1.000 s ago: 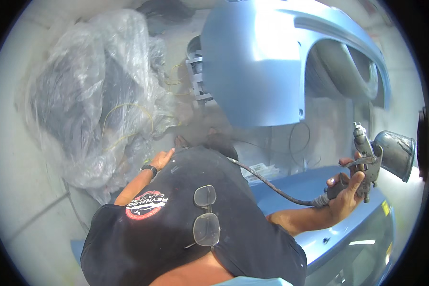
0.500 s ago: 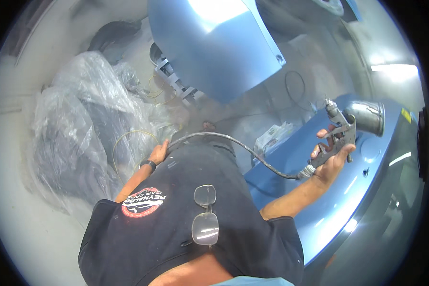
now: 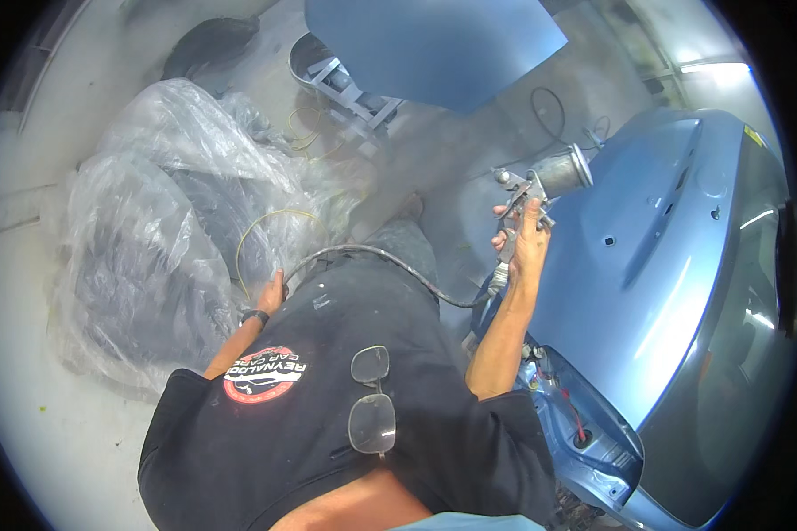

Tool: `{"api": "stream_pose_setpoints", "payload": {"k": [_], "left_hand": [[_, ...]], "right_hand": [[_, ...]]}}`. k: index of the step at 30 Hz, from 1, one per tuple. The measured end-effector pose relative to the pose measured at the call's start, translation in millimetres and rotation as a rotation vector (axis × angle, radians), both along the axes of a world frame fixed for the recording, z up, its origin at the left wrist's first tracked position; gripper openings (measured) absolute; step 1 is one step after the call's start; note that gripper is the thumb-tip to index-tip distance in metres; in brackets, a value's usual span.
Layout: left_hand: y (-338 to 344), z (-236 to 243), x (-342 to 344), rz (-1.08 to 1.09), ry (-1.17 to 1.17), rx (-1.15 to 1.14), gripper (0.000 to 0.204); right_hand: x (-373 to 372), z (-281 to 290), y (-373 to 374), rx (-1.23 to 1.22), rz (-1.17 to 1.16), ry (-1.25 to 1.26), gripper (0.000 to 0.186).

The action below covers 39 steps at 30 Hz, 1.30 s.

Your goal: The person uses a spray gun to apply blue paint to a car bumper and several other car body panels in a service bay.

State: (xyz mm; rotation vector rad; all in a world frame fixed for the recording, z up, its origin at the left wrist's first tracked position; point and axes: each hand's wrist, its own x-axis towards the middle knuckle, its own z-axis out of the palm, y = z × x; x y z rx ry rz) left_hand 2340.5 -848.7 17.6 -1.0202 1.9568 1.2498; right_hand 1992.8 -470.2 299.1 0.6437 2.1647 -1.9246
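Your right hand (image 3: 521,246) has its grip wrapped around the handle of the spray gun (image 3: 530,191), which is out ahead on your right, left of the blue car body (image 3: 629,257). The gun's long axis runs away from you, handle end nearest, its metal cup (image 3: 561,174) jutting toward the car. Your left hand (image 3: 272,293) is well apart, by the hose (image 3: 350,248) (whether its fingers hold it, I cannot tell).
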Motion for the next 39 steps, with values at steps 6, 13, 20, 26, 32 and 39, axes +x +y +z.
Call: {"api": "stream_pose_setpoints", "payload": {"k": [6,13,20,26,32,39], "left_hand": [[-7.9,-17.4,46.0,0.433,-0.082,0.192,0.08],[-6.5,29.8,43.4,0.72,-0.159,0.218,0.074],[-1.7,87.8,56.9,0.766,-0.189,0.183,0.075],[11.8,96.8,54.7,0.896,-0.148,0.264,0.074],[-2.5,104.6,43.1,0.938,-0.111,0.202,0.073],[-30.5,89.7,3.0,0.623,-0.122,0.055,0.074]], "right_hand": [[-1.2,-26.1,18.8,-0.311,-0.116,0.191,0.064],[-26.8,-138.5,14.9,-0.445,-0.08,-0.023,0.064],[-56.5,-261.0,-17.5,-0.554,-0.005,-0.262,0.076],[-58.8,-294.7,-21.7,-0.64,-0.027,-0.321,0.071],[0.2,-238.6,17.7,-0.685,-0.09,-0.246,0.051],[35.0,-211.8,37.2,-0.792,0.007,-0.139,0.061]]}}
